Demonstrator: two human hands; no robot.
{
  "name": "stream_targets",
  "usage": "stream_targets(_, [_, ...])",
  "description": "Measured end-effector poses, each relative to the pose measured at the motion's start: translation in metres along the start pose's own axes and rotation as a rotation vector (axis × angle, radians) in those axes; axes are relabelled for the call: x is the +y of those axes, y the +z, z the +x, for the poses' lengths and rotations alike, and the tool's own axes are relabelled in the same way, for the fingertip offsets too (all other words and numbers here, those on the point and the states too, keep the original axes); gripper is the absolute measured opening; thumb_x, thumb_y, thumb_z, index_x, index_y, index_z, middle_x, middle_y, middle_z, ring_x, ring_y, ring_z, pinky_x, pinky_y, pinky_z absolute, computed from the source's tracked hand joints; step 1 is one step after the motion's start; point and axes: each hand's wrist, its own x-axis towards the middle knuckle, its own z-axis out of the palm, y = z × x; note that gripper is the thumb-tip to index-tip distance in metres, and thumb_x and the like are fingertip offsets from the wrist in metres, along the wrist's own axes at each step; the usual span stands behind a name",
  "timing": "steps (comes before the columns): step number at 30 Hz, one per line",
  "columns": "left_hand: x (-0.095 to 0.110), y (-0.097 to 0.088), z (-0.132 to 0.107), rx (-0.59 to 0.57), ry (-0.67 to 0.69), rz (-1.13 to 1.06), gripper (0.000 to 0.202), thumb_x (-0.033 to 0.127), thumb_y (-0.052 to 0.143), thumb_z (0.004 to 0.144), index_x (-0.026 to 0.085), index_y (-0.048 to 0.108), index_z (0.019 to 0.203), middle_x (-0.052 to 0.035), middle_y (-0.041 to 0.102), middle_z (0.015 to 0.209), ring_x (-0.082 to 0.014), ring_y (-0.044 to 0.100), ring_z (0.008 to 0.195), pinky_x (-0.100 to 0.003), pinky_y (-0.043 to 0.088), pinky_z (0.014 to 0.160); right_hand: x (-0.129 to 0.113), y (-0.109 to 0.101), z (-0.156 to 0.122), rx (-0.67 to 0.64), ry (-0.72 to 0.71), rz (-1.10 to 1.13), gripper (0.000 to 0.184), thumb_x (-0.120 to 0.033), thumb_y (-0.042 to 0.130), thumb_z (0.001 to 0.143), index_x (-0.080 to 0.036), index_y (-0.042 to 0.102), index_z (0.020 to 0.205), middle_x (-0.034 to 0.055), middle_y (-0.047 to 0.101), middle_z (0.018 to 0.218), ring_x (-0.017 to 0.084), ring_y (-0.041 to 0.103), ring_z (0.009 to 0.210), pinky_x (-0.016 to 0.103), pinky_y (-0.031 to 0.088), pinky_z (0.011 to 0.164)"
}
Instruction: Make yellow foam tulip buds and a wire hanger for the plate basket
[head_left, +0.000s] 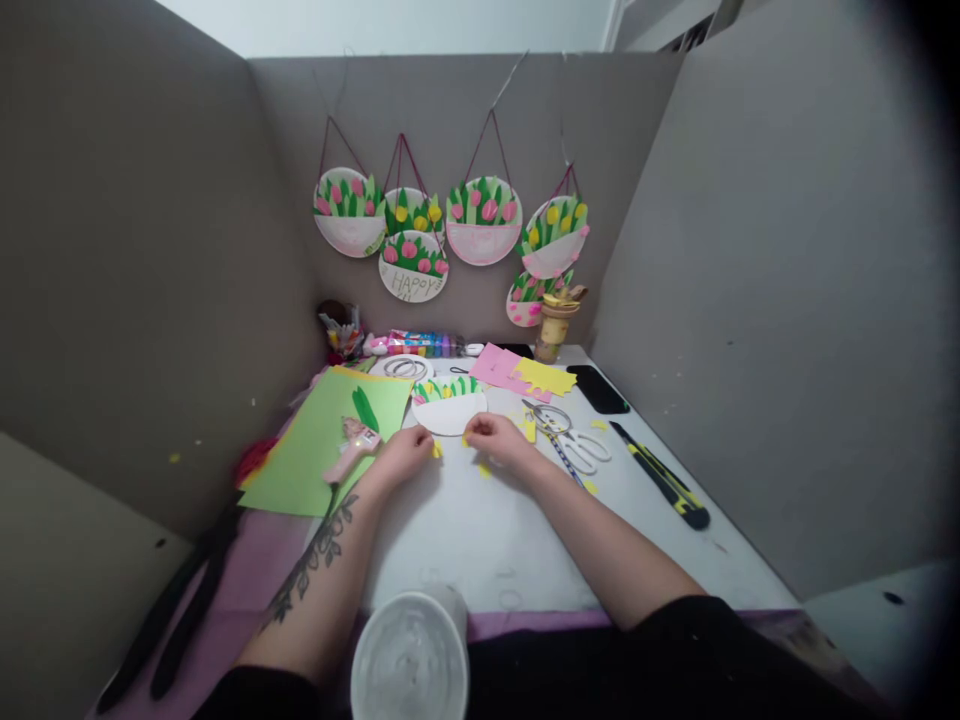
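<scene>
My left hand (pixel 406 453) rests on the white table (pixel 480 540), fingers curled, pinching a small yellow paper piece (pixel 437 450). My right hand (pixel 496 437) is beside it, fingers closed on another small yellow scrap at its fingertips. Just beyond both hands lies a white paper-plate basket (pixel 450 406) with green leaves and yellow and pink paper flowers. More yellow scraps (pixel 484 469) lie by my right wrist. A pink glue gun (pixel 352 447) sits on a green paper sheet (pixel 322 440) to the left of my left hand.
Scissors (pixel 577 440) and a black-yellow utility knife (pixel 660 475) lie right of my hands, a black phone (pixel 598 389) behind them. Pink and yellow paper (pixel 521 372), tape rolls (pixel 406 367) and paint bottles sit at the back. Finished flower baskets (pixel 484 222) hang on the cardboard wall. A plastic cup (pixel 410 655) stands near me.
</scene>
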Motion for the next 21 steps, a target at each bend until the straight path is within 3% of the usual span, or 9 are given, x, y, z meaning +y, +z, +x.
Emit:
stream_targets(4, [-0.001, -0.004, -0.002, -0.051, -0.029, 0.006, 0.023, 0.03, 0.043, 0.078, 0.015, 0.059, 0.071, -0.0034, 0.064, 0.071, -0.0165, 0.054, 0.066, -0.025, 0.033, 0.056, -0.01, 0.024, -0.01, -0.14, -0.002, -0.235, 0.018, -0.02, 0.053, 0.071, -0.016, 0.07, 0.076, 0.0024, 0.068, 0.073, 0.015, 0.058, 0.067, 0.023, 0.04, 0.062])
stream_targets(11, [0.003, 0.003, -0.003, -0.112, -0.011, -0.005, 0.023, 0.029, 0.044, 0.075, 0.014, 0.061, 0.069, -0.0028, 0.062, 0.066, -0.014, 0.052, 0.062, -0.023, 0.032, 0.053, -0.012, 0.031, -0.009, -0.105, -0.131, -0.636, 0.018, -0.015, 0.05, 0.074, -0.018, 0.068, 0.076, 0.0046, 0.068, 0.081, 0.016, 0.057, 0.077, 0.024, 0.037, 0.067])
stream_targets(18, [0.004, 0.012, -0.002, -0.11, 0.018, 0.057, 0.026, 0.031, 0.046, 0.076, 0.014, 0.064, 0.07, -0.0037, 0.064, 0.066, -0.014, 0.052, 0.061, -0.024, 0.032, 0.055, -0.009, 0.031, -0.007, -0.077, -0.141, -0.587, 0.021, -0.017, 0.055, 0.077, -0.018, 0.063, 0.097, 0.0041, 0.065, 0.087, 0.015, 0.055, 0.079, 0.024, 0.036, 0.068])
stream_targets(21, [0.005, 0.015, -0.001, -0.1, 0.008, 0.05, 0.025, 0.031, 0.047, 0.076, 0.014, 0.065, 0.072, -0.0047, 0.065, 0.068, -0.0146, 0.053, 0.062, -0.024, 0.034, 0.057, -0.007, 0.025, -0.01, -0.047, -0.142, -0.535, 0.022, -0.011, 0.048, 0.08, -0.018, 0.062, 0.095, 0.0036, 0.065, 0.087, 0.015, 0.055, 0.079, 0.024, 0.036, 0.071])
